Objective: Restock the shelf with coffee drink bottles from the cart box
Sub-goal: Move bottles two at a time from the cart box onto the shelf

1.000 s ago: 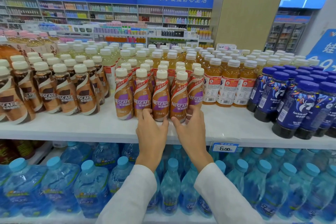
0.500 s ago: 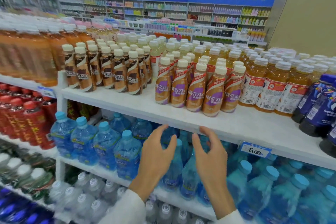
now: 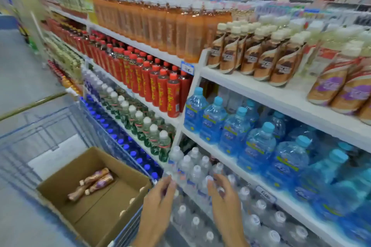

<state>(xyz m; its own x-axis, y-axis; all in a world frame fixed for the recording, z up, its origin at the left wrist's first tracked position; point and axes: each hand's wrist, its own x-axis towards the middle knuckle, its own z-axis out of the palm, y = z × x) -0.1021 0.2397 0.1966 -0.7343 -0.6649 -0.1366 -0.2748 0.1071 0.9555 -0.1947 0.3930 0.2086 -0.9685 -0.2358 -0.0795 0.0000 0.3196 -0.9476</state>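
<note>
A cardboard box (image 3: 128, 202) sits in the blue wire cart (image 3: 46, 126) at the lower left. Three coffee drink bottles (image 3: 94, 182) lie on its floor. More coffee drink bottles with purple labels (image 3: 339, 90) stand on the white top shelf (image 3: 281, 96) at the right, beside brown-labelled coffee bottles (image 3: 259, 54). My left hand (image 3: 158, 204) and my right hand (image 3: 226, 202) hover with relaxed fingers, holding nothing, just right of the box and in front of the low clear bottles.
Blue water bottles (image 3: 241, 132) fill the shelf under the coffee. Small clear bottles (image 3: 192, 168) stand on the lowest shelf. Red bottles (image 3: 158, 86) and orange drinks (image 3: 170, 28) fill the shelves further left. Grey aisle floor (image 3: 20, 66) lies at the left.
Both hands have left the purple-labelled coffee bottles on the top shelf and dropped down and left. My view has swung left, bringing the cart and box into sight.
</note>
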